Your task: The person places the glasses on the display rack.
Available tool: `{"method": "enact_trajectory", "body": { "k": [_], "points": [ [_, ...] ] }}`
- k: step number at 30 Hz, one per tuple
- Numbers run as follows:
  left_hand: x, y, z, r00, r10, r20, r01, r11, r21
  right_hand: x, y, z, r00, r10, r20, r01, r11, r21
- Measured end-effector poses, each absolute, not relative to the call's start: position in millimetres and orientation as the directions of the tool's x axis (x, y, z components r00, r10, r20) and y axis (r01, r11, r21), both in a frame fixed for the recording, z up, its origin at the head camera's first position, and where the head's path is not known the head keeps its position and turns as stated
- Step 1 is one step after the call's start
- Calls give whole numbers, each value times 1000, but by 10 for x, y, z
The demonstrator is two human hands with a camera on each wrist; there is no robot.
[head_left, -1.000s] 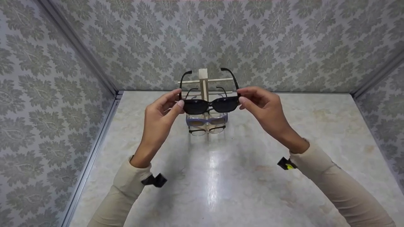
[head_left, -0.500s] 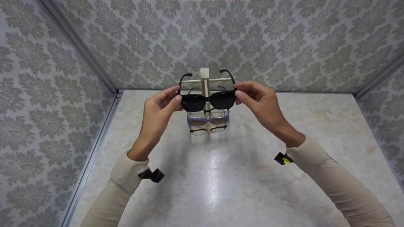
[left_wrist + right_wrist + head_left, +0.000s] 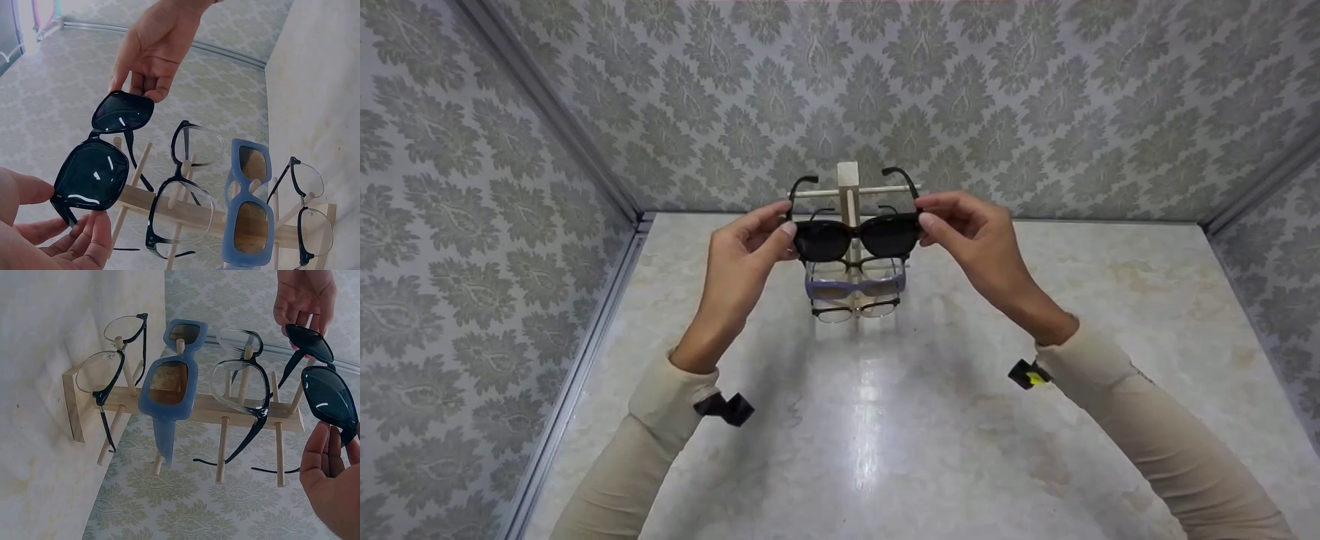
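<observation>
A pair of black sunglasses (image 3: 823,241) is held in both hands in front of the upper part of a wooden eyewear rack (image 3: 848,174), temples unfolded and pointing back. My left hand (image 3: 739,262) pinches the left hinge corner between thumb and fingers; my right hand (image 3: 982,240) does the same at the right corner. Both temples reach back past the top peg (image 3: 885,190); whether they touch it I cannot tell. Below hang clear-lens glasses with dark browline frames (image 3: 261,410), blue-framed sunglasses (image 3: 191,391), and at the bottom another dark half-rim pair (image 3: 115,371).
The rack stands on a pale marbled tabletop (image 3: 945,450), close to the patterned back wall (image 3: 997,112). A patterned side panel (image 3: 450,300) borders the table on the left. Wooden pegs (image 3: 223,450) stick out from both sides of the post.
Both hands have lifted the sunglasses slightly, and their lenses have tilted to face the head camera more. Over the last half second they have barely moved.
</observation>
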State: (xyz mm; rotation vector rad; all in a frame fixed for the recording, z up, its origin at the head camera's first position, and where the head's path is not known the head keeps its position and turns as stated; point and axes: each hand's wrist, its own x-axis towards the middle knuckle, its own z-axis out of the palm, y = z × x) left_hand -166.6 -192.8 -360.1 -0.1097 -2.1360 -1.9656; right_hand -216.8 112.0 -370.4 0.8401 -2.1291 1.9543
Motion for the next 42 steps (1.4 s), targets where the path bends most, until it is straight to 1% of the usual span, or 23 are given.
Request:
{"method": "enact_trajectory", "body": {
  "k": [15, 23, 42],
  "points": [
    [-1699, -1923, -3647, -967, -112, 227, 219, 80, 972, -2207, 1110, -3756, -840, -316, 440, -460, -15, -888],
    [-1704, -1930, -3669, -969, -110, 222, 214, 79, 974, -2185, 1099, -3767, -863, -302, 405, -426, 6, -905],
    [-1724, -1939, -3712, -966, -92, 243, 236, 86, 968, -2213, 1109, -3801, -852, -305, 425, -450, 13, -893]
  ]
}}
